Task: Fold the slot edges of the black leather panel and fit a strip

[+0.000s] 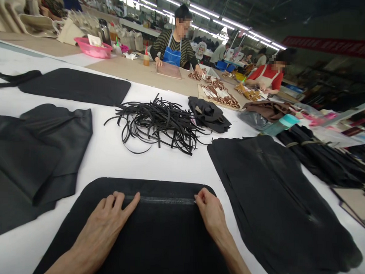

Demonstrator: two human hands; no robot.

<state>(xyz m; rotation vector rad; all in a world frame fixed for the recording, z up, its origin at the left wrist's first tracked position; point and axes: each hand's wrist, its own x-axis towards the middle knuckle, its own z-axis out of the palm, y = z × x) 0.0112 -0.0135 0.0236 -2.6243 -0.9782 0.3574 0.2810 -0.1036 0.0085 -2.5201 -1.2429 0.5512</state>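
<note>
A black panel with rounded corners [164,236], leather-like, lies flat in front of me. Across its upper part runs a thin, shiny greyish strip that looks like tape [165,200]. My left hand [108,214] rests on the panel at the strip's left end, thumb stretched out along it and the other fingers bent onto the surface. At the right end, my right hand [210,210] is closed in a pinch, thumb and forefinger together on the strip's tip, where a small pale bit shows.
Black strips [161,124] lie tangled beyond the panel, beside a crumpled black bundle [209,114]. Stacked black pieces [276,200] are on the right; folded black material [38,160] is on the left. A co-worker in a blue apron [176,45] stands across the table.
</note>
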